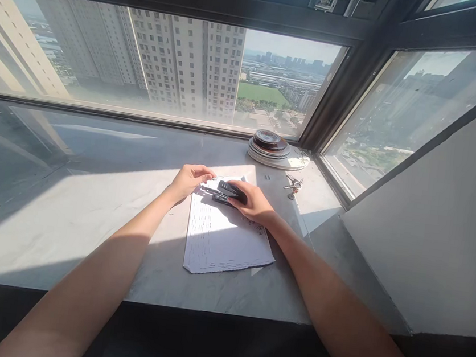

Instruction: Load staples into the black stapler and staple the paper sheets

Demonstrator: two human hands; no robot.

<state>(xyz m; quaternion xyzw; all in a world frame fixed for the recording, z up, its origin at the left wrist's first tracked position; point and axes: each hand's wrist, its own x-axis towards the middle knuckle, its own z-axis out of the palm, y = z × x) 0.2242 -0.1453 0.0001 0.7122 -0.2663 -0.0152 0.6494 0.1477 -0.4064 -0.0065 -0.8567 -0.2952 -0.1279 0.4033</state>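
Observation:
My right hand (256, 202) is wrapped around a black stapler (227, 189), which lies over the upper part of a white paper sheet (228, 243). The stapler's jaws point left, and a thin dark part sticks out between them toward my other hand. Just left of that end, my left hand (188, 183) has thumb and fingertips pinched together. Whatever is between those fingertips is too small to make out. Many short dark marks, like rows of staples, run along the sheet's left, bottom and right edges. Its lower left corner is folded.
A stack of plates (269, 148) stands by the window corner. Small metal pieces, perhaps keys (294, 186), lie right of the paper, with tiny staple-like bits (267, 177) nearby. A white wall (438, 235) bounds the grey sill (103, 186) on the right.

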